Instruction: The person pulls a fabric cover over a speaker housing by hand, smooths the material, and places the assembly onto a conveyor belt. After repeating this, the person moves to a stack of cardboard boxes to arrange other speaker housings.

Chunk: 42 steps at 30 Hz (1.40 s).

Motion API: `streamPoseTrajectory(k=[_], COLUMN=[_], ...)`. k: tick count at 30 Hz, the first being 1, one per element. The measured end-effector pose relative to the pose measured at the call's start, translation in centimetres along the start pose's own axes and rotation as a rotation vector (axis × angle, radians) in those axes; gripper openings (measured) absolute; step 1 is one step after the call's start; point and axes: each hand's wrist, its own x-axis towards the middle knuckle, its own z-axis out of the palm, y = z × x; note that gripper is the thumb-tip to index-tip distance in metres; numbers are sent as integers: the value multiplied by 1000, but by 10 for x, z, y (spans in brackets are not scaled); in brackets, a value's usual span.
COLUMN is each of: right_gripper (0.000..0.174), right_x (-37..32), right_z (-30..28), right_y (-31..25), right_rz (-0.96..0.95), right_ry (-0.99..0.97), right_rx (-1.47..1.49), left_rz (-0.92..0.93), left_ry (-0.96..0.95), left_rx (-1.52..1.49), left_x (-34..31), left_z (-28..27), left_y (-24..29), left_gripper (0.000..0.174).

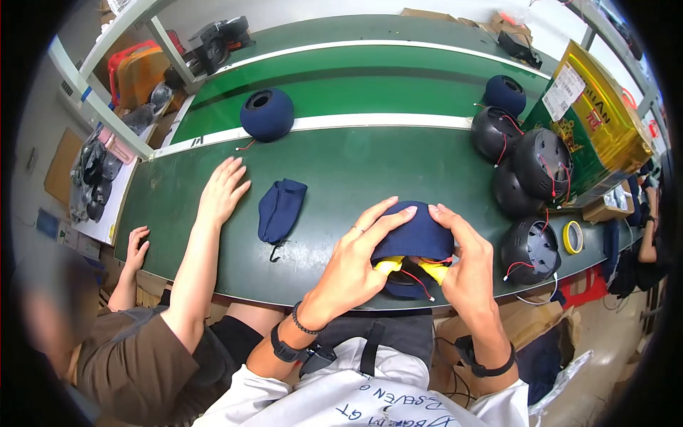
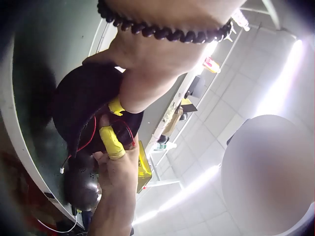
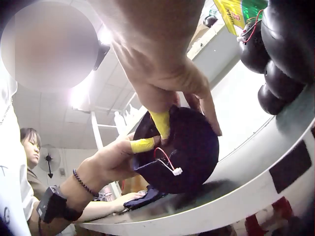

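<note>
A round shell in a navy fabric cover [image 1: 416, 233] is gripped at the table's near edge between my two hands. My left hand [image 1: 345, 267] holds its left side, fingers over the top and thumb at the opening. On the other side my right hand [image 1: 471, 260] grips the same way. Yellow wrapping [image 2: 112, 142] covers both thumbs, which reach into the opening at the cover's edge. Out of that opening hangs a red wire with a white connector [image 3: 177, 171]. The shell's inside is mostly hidden by the thumbs and fabric.
A folded navy cover [image 1: 281, 210] lies left of me, near another person's hand [image 1: 224, 188]. One covered shell [image 1: 267, 114] stands farther back. Several black shells [image 1: 530, 249] with red wires sit at the right, beside a yellow tape roll [image 1: 572, 237] and a large yellow-green box [image 1: 597, 114].
</note>
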Motion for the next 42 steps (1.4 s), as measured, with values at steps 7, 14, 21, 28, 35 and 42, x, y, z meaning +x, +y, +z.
streamPoseTrajectory(k=[7, 14, 21, 28, 35, 42], right_gripper=[64, 73, 57, 37, 54, 54], right_x=[-1, 5, 0, -1, -44, -136], right_z=[3, -10, -4, 27, -8, -118], right_y=[7, 21, 39, 55, 28, -8], right_rz=[-56, 57, 421, 466, 304, 410], right_ry=[43, -50, 54, 114, 104, -205], right_rx=[-68, 76, 635, 806, 430, 360], left_rz=[79, -135, -301, -302, 135, 29], left_ry=[52, -14, 33, -58, 398, 177], left_rx=[47, -98, -767, -1006, 198, 719], left_x=[-3, -7, -10, 7, 161, 355], left_z=[1, 3, 7, 10, -13, 2], left_y=[-10, -14, -31, -40, -39, -143], left_gripper=[72, 88, 77, 65, 67, 72])
